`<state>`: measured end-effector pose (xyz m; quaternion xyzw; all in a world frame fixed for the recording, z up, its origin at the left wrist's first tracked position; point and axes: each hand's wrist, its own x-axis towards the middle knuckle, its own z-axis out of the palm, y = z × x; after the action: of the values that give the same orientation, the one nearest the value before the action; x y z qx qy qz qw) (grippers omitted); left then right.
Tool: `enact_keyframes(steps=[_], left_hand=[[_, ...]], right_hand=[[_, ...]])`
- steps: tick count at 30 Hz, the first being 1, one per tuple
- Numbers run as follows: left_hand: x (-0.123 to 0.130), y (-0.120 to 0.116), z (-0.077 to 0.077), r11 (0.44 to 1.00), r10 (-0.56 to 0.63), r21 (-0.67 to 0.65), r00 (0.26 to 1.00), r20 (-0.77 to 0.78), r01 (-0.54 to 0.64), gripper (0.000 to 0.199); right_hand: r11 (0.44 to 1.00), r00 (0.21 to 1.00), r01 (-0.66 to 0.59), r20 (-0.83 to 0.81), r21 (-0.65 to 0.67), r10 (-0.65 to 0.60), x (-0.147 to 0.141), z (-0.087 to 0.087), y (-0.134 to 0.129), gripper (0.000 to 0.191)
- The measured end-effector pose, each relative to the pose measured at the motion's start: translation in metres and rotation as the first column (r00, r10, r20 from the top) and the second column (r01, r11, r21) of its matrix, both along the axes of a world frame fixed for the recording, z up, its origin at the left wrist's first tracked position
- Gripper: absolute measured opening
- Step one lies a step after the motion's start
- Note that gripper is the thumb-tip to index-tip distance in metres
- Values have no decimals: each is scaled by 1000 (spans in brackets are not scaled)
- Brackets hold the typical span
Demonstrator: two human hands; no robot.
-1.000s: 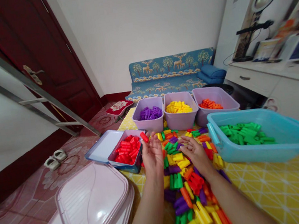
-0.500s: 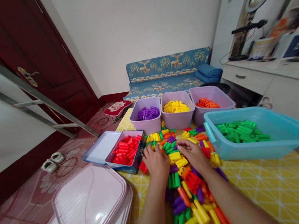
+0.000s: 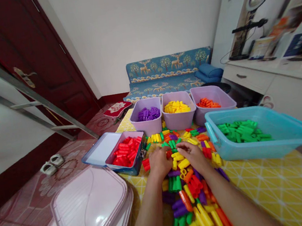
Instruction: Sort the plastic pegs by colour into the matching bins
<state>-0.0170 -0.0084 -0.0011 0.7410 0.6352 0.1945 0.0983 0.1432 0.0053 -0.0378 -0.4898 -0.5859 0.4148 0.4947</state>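
Note:
A pile of colourful plastic tube-shaped pieces [image 3: 184, 163] lies between my forearms. On its left side my left hand [image 3: 160, 161] curls its fingers, with a red plastic piece [image 3: 169, 154] showing at the fingertips. My right hand [image 3: 193, 155] hovers low over yellow pieces [image 3: 178, 156], fingers bent and thumb apart, nothing visible in its grasp. Green pieces [image 3: 172, 144] lie just beyond both hands. To the left, a hinged tin [image 3: 139, 164] holds red pieces [image 3: 128, 151]. A blue tub [image 3: 257, 149] on the right contains green pieces [image 3: 243, 131].
Three lilac bins line the back: one with purple pieces [image 3: 149, 114], one with yellow [image 3: 176, 106], one with orange [image 3: 208, 102]. Stacked pale lids [image 3: 92, 203] lie at the left table edge. Beyond stand a blue sofa [image 3: 169, 73] and a metal ladder [image 3: 33, 94].
My left hand has drawn its fingers in from a more spread pose, and a red piece now shows beside them. My right hand has barely moved.

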Motion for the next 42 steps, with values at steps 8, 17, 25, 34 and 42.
enact_keyframes(steps=[8, 17, 25, 34, 42], left_hand=[[7, 8, -14, 999, -39, 43, 875, 482, 20, 29], [15, 12, -17, 1000, 4, -3, 83, 997, -6, 34], [15, 7, -13, 998, -27, 41, 305, 952, -39, 22], [10, 7, -18, 986, -17, 86, 419, 908, -145, 23], [10, 7, -16, 988, -27, 92, 442, 896, -126, 24]], right_hand=[[1000, 999, -24, 36, 14, 24, 0, 3, -2, 27], [999, 996, -37, -83, 33, 40, -6, 9, -6, 37], [994, 997, 31, -74, 104, -24, -3, 11, -6, 28], [1000, 1000, 18, 7, -19, -18, 1, 42, -13, 25], [973, 934, 229, -281, -4, -221, 51, 107, 7, 24]])
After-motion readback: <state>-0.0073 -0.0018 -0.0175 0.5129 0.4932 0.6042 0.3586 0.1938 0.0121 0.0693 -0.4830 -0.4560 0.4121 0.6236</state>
